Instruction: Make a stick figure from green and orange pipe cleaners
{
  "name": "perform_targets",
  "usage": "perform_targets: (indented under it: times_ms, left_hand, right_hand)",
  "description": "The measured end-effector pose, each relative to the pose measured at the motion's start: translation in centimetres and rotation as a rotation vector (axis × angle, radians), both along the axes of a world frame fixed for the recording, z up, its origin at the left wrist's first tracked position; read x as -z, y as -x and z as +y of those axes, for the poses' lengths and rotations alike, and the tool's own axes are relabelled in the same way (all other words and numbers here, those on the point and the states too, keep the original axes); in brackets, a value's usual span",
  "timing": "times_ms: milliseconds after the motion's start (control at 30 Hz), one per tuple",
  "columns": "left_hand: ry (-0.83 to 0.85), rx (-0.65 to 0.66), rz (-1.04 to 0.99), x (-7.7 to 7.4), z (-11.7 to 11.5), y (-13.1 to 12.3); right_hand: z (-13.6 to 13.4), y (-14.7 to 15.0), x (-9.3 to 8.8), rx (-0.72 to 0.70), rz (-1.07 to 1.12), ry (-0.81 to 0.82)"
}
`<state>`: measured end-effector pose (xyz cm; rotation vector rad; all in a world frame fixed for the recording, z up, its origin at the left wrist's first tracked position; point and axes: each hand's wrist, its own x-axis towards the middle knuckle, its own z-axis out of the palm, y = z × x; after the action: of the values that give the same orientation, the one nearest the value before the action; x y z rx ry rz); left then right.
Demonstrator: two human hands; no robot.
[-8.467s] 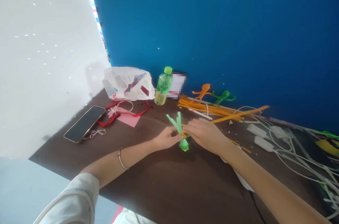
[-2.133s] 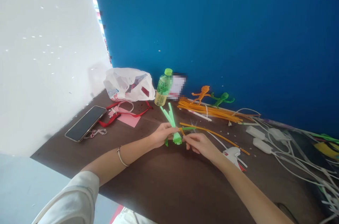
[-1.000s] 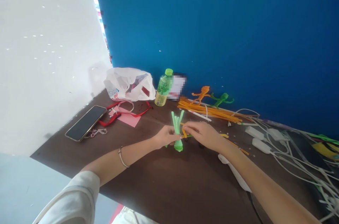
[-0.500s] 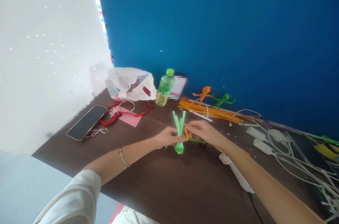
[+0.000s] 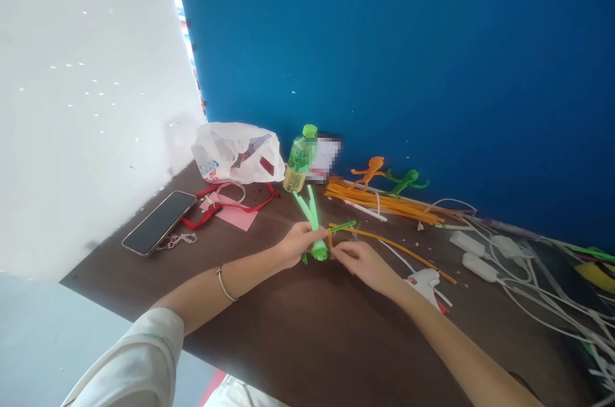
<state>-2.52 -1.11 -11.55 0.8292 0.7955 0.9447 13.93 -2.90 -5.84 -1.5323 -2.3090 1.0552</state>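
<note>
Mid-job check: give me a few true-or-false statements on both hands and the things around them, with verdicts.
The left hand holds the green pipe-cleaner figure. True.
The right hand rests on the phone. False: it pinches the orange pipe cleaner at the figure; the phone lies apart, far left.
The bottle stands upright near the blue wall. True.
The white glue gun is gripped in the right hand. False: it lies on the table beside the right forearm.

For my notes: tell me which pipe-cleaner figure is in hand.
The light green figure, held in the left hand with the right hand beside it. The orange figure and dark green figure lie untouched by the blue wall.
</note>
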Motion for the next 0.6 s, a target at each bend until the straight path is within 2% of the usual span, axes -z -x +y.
perform_targets:
  times_ms: [67, 133, 233, 333, 467, 533, 600]
  left_hand:
    - [-0.005, -0.076, 0.073, 0.2, 0.0, -0.1]
    - [-0.04, -0.095, 0.134, 0.4, 0.0, -0.2]
    - [-0.072, -0.072, 0.213, 0.7, -0.1, -0.3]
    - [-0.053, -0.031, 0.274, 0.7, -0.3, -0.4]
    - [-0.093, 0.156, 0.231, 0.2, -0.4, -0.2]
    - [-0.104, 0.245, 0.146, 0.0, -0.4, 0.2]
    - [-0.052, 0.278, 0.021, -0.1, -0.3, 0.5]
  right_hand:
    - [-0.8, 0.0, -0.9, -0.021, -0.147, -0.144]
    - [-1.3, -0.1, -1.8, -0.043, -0.277, -0.292]
    - [-1.5, -0.4, -2.8, -0.145, -0.37, -0.505]
    - [-0.7, -0.5, -3.6, -0.259, -0.42, -0.629]
    - [1.4, -0.4, -4.6, -0.293, -0.374, -0.604]
    - [2.5, -0.5, -4.6, -0.229, -0.269, -0.498]
    - [3.3, -0.7, -3.9, -0.135, -0.154, -0.351]
